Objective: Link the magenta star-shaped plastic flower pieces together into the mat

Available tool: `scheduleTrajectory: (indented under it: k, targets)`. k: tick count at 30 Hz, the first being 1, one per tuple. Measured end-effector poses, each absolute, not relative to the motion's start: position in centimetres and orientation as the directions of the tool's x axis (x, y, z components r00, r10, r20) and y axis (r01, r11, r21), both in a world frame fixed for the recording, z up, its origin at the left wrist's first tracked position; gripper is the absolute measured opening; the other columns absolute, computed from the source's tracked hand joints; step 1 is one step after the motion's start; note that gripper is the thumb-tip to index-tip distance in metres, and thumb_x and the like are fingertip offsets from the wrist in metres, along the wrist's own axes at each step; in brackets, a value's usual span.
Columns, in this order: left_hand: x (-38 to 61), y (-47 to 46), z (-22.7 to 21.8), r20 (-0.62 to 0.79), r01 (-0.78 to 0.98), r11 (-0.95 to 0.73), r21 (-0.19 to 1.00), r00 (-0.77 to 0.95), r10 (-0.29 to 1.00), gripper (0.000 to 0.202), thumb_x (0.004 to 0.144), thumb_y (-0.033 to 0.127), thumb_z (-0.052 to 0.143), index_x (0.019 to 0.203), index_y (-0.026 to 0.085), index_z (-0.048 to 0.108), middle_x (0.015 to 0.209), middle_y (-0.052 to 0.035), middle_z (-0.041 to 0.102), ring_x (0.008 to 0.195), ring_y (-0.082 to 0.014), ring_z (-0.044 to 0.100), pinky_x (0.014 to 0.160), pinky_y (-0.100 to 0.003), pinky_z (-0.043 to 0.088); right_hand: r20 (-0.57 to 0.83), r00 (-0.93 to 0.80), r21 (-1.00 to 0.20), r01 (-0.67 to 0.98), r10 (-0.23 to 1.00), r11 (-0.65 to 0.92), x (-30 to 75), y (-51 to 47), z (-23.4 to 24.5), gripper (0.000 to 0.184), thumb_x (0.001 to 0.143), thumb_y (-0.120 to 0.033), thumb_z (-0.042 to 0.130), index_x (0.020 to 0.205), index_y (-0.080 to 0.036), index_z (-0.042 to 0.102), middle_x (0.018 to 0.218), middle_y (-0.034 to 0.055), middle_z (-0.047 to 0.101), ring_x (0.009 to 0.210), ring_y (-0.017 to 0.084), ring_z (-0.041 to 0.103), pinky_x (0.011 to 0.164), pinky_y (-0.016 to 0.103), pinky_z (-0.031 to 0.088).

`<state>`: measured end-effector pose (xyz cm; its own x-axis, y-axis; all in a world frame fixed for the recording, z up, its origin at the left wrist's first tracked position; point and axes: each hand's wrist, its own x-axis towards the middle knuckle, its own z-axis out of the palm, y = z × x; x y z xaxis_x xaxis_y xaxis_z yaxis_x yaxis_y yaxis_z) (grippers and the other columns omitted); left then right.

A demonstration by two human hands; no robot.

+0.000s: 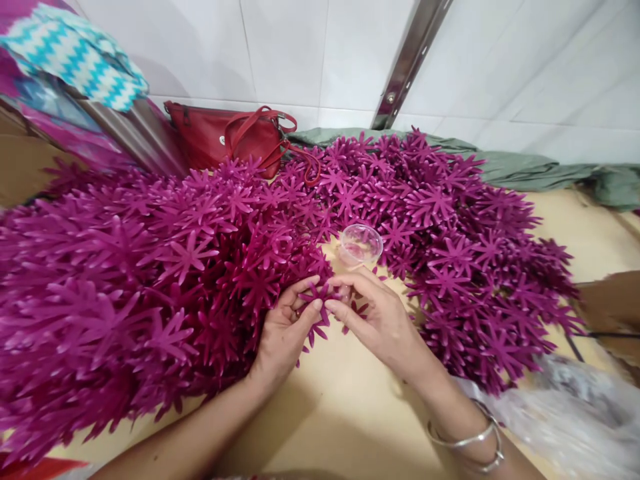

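Purple flower sits between left hand and right hand, touching fingers.

Passage over tabletop between forearms, flower heaps flanking, tub blocking ahead (apparently shallow)

Lighting: bright, diffuse, probably from overhead. Shadows: soft, across near tan work surface. Edges: wide-angle stretching; clear plastic bag, near right, blurred.
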<state>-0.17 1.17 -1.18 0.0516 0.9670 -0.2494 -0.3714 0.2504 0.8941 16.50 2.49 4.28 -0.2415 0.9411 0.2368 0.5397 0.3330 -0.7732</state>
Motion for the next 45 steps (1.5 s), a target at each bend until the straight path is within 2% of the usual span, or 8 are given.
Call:
scheduleTrajectory:
  k: [3, 8, 15, 23, 27, 38, 41, 45]
  targets:
    - [0.0, 1.3, -0.7, -0.278, -0.373, 0.265, 0.889, 0.020, 0.960, 0.046, 0.073, 0.044, 0.088, 0.105, 0.018, 0.066, 0.087, -0.0038, 0.078, 0.061, -0.0135, 0.069, 0.048, -0.020, 0.054, 0.229, -0.293, -0.781, 0.513, 0.928, 0.355, 16.4, 3.4, 3.8, 0.028, 0.091, -0.035, 0.075, 0.115, -0.022, 0.066, 0.101, 0.0041, 0.070, 0.089, 0.020, 0.067, 0.083, 0.034, 0.056]
    - [0.2, 1.3, 0.1, -0.284, -0.286, 0.289, 0.914, 0.060, 0.957, 0.047, 0.070, 0.054, 0.087, 0.090, 0.018, 0.063, 0.062, 0.0031, 0.065, 0.046, -0.0093, 0.058, 0.036, -0.015, 0.037, 0.181, -0.319, -0.844, 0.436, 0.930, 0.313, 16.3, 3.3, 2.4, 0.019, 0.096, -0.035, 0.068, 0.112, -0.024, 0.069, 0.099, 0.0042, 0.071, 0.093, 0.022, 0.070, 0.083, 0.034, 0.057]
    - [1.1, 1.0, 0.2, -0.127, -0.268, 0.105, 0.958, -0.064, 0.990, 0.043, 0.078, 0.052, 0.083, 0.096, 0.019, 0.063, 0.079, 0.0021, 0.065, 0.055, -0.0080, 0.059, 0.045, -0.017, 0.048, 0.280, -0.205, -0.882, 0.331, 0.938, 0.336, 15.2, 2.6, 0.6, 0.021, 0.103, -0.036, 0.055, 0.110, -0.021, 0.068, 0.097, 0.0063, 0.073, 0.089, 0.021, 0.071, 0.081, 0.032, 0.058]
    - [1.4, 0.8, -0.3, -0.072, -0.272, 0.033, 0.962, -0.132, 0.989, 0.050, 0.083, 0.052, 0.078, 0.113, 0.021, 0.054, 0.082, 0.0020, 0.066, 0.060, -0.0115, 0.065, 0.050, -0.021, 0.054, 0.347, -0.129, -0.894, 0.253, 0.929, 0.370, 15.6, 3.0, 0.5, 0.021, 0.099, -0.037, 0.059, 0.089, -0.021, 0.068, 0.088, 0.0051, 0.071, 0.080, 0.020, 0.067, 0.072, 0.030, 0.056]
    - [1.5, 0.8, -0.4, -0.065, -0.248, 0.024, 0.968, -0.159, 0.985, 0.047, 0.082, 0.054, 0.079, 0.105, 0.019, 0.058, 0.081, -0.0015, 0.069, 0.066, -0.0144, 0.069, 0.052, -0.021, 0.053, 0.312, -0.026, -0.917, 0.254, 0.950, 0.308, 15.7, 2.7, 0.6, 0.023, 0.099, -0.041, 0.059, 0.089, -0.021, 0.067, 0.083, 0.0037, 0.069, 0.074, 0.019, 0.065, 0.065, 0.029, 0.055]
    - [1.4, 0.8, -0.3, 0.004, -0.236, -0.084, 0.968, -0.321, 0.947, 0.041, 0.075, 0.053, 0.084, 0.088, 0.017, 0.068, 0.070, 0.0014, 0.065, 0.053, -0.0096, 0.054, 0.046, -0.019, 0.046, 0.361, -0.189, -0.908, 0.155, 0.913, 0.390, 15.2, 2.8, 0.2, 0.023, 0.100, -0.037, 0.060, 0.087, -0.020, 0.068, 0.081, 0.0037, 0.069, 0.077, 0.020, 0.068, 0.072, 0.030, 0.057]
    - [1.4, 0.3, -0.3, -0.010, -0.204, -0.042, 0.978, -0.248, 0.969, 0.036, 0.079, 0.049, 0.083, 0.091, 0.016, 0.074, 0.069, -0.0009, 0.068, 0.057, -0.0118, 0.058, 0.051, -0.021, 0.047, 0.459, -0.108, -0.821, 0.328, 0.882, 0.468, 15.4, 2.5, 0.2, 0.016, 0.101, -0.030, 0.060, 0.093, -0.020, 0.070, 0.084, 0.0041, 0.069, 0.076, 0.019, 0.067, 0.070, 0.030, 0.055]
    - [1.0, -0.2, -0.6, -0.060, -0.270, 0.026, 0.962, -0.120, 0.991, 0.043, 0.091, 0.054, 0.068, 0.107, 0.015, 0.077, 0.082, -0.0063, 0.075, 0.070, -0.0171, 0.067, 0.063, -0.026, 0.052, 0.742, -0.171, -0.421, 0.634, 0.649, 0.649, 15.6, 2.2, 0.6, 0.015, 0.098, -0.019, 0.065, 0.111, -0.020, 0.073, 0.092, 0.0075, 0.073, 0.086, 0.022, 0.066, 0.083, 0.039, 0.052]
